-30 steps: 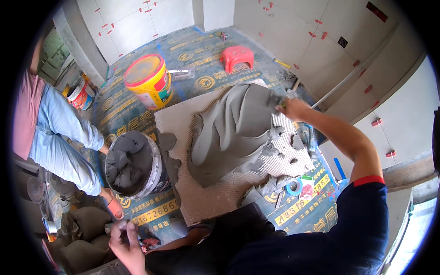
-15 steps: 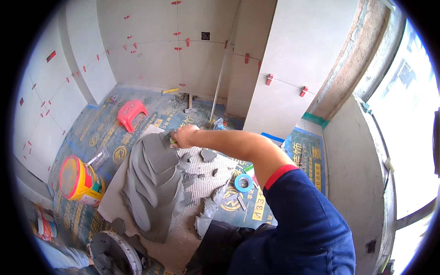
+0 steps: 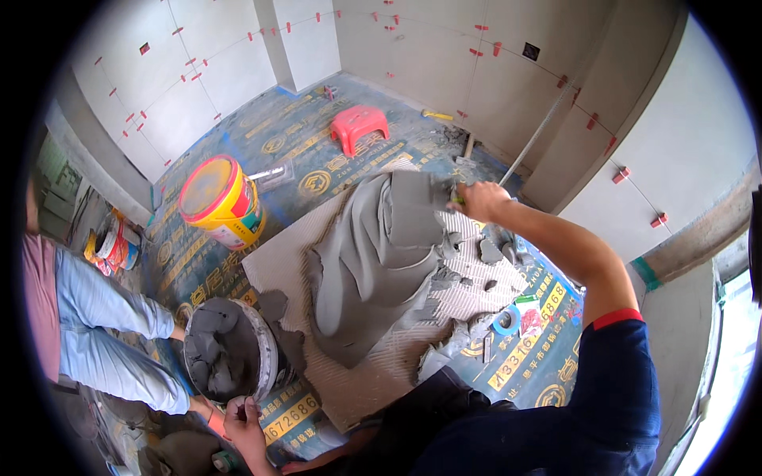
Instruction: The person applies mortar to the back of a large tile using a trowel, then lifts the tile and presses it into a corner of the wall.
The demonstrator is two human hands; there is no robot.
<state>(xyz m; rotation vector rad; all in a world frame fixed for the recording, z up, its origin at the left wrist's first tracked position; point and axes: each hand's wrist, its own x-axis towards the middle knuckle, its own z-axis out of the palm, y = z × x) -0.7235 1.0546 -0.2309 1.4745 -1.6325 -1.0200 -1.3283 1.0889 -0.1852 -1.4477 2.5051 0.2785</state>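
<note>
My right hand is closed around the handle of a trowel, whose blade is smeared grey and hard to tell from the mortar. It is at the far right edge of a thick, ridged spread of grey mortar. Under that lies a large tile, its ribbed back facing up. At the lower left, my left hand hangs beside a mortar bucket, fingers curled, with nothing visible in them. Loose lumps of mortar dot the tile's right side.
A yellow bucket with a red rim, a flat trowel and a red stool stand or lie beyond the tile. Blue tape lies to the right. Another person's jeans-clad legs are at the left, beside the mortar bucket.
My view has swung left, bringing the mortar bucket and the other person's legs further in. My left hand has come into view. The trowel stays in my right hand at the mortar's far edge.
</note>
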